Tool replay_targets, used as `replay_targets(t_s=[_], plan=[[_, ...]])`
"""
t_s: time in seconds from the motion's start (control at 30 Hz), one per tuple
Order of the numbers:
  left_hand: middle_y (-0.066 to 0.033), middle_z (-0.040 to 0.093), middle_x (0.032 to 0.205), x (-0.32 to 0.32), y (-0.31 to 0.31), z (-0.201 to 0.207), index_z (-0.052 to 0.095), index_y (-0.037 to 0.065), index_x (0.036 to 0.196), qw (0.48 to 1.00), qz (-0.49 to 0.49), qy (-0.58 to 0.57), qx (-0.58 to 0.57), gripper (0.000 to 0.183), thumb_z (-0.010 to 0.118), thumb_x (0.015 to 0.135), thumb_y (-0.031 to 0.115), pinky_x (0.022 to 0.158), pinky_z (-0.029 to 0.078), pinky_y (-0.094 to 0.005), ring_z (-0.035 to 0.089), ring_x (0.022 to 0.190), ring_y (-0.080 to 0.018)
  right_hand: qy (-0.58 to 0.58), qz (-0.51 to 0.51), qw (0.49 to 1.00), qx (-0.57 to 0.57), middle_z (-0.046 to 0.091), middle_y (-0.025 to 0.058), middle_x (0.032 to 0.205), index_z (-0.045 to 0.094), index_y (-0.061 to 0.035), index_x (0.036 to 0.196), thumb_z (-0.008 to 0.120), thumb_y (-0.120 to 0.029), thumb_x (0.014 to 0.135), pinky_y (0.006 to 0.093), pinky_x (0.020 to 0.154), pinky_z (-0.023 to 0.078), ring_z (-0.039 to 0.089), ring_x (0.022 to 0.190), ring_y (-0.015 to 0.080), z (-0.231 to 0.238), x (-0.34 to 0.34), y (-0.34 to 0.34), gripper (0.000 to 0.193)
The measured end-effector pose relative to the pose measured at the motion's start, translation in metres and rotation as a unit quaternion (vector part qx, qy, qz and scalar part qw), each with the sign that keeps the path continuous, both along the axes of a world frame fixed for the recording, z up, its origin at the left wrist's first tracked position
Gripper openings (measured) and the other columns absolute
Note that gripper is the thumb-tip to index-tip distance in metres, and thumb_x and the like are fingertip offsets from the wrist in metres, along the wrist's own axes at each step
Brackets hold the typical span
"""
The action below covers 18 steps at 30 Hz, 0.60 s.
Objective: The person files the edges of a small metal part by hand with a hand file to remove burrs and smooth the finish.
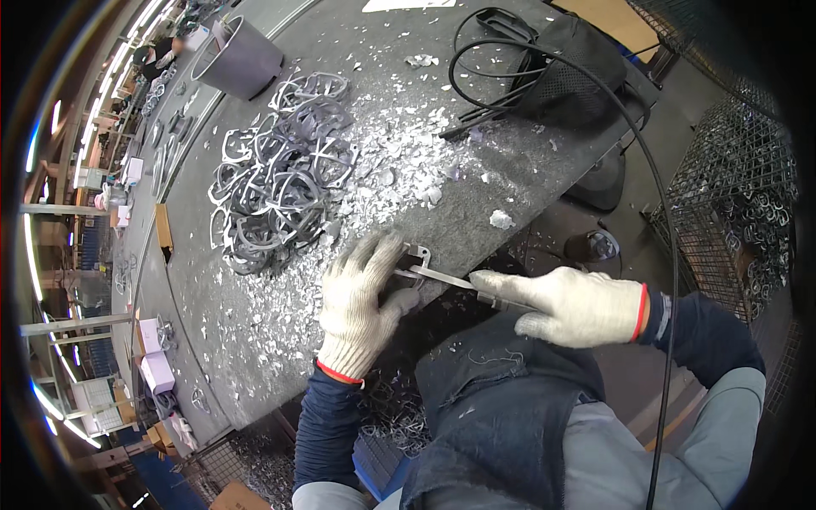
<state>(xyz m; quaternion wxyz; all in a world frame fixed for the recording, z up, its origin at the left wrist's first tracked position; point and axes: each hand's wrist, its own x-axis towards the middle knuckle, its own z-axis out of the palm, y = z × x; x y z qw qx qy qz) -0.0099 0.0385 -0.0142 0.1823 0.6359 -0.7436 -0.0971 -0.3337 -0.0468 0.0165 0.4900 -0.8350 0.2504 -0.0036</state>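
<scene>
My left hand, in a white knit glove with a red cuff, presses a small grey metal part down near the table's front edge. Its fingers close round the part and hide most of it. From the right comes my right hand, gloved the same way, gripping a narrow flat file with the index finger stretched along it. The file's tip lies against the part, beside my left thumb. Beyond my left hand is a tangled heap of curved grey metal parts.
Pale flakes are scattered over the grey table. A grey bucket stands at the far left. At the far right sits a black mesh bag; a black cable loops down past my right arm. Wire baskets stand at the right.
</scene>
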Motion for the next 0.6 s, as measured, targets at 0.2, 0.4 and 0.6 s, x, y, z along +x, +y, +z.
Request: replay_targets(t_s=[0.2,0.4,0.6], plan=[[-0.015,0.072,0.162,0.003,-0.001,-0.001,0.073,0.014,0.16,1.0,-0.018,0.001,0.009,0.091,0.102,0.074,0.017,0.127,0.05,-0.0579,0.064,0.15,-0.0464,0.029,-0.056,0.801,0.595,0.055,-0.001,0.087,0.006,-0.0269,0.195,0.06,-0.015,0.118,0.0274,0.053,0.056,0.052,0.061,0.0065,0.012,-0.003,-0.025,0.095],[-0.0146,0.071,0.163,0.001,-0.004,0.004,0.072,0.015,0.16,0.999,-0.027,-0.001,0.019,0.089,0.102,0.075,0.017,0.127,0.05,-0.0583,0.064,0.15,-0.047,0.023,-0.065,0.796,0.601,0.054,-0.0015,0.088,0.005,-0.0286,0.195,0.059,-0.014,0.117,0.0276,0.052,0.055,0.053,0.061,0.0067,0.014,-0.002,-0.019,0.095],[-0.0158,0.071,0.163,0.002,-0.005,0.008,0.072,0.014,0.16,0.999,-0.04,-0.014,0.02,0.088,0.1,0.077,0.014,0.126,0.052,-0.0575,0.065,0.15,-0.0468,0.047,-0.024,0.962,0.267,0.076,0.0128,0.103,0.018,-0.0223,0.194,0.064,-0.018,0.11,0.041,0.072,0.068,0.077,0.075,0.0226,0.001,-0.016,-0.009,0.096]])
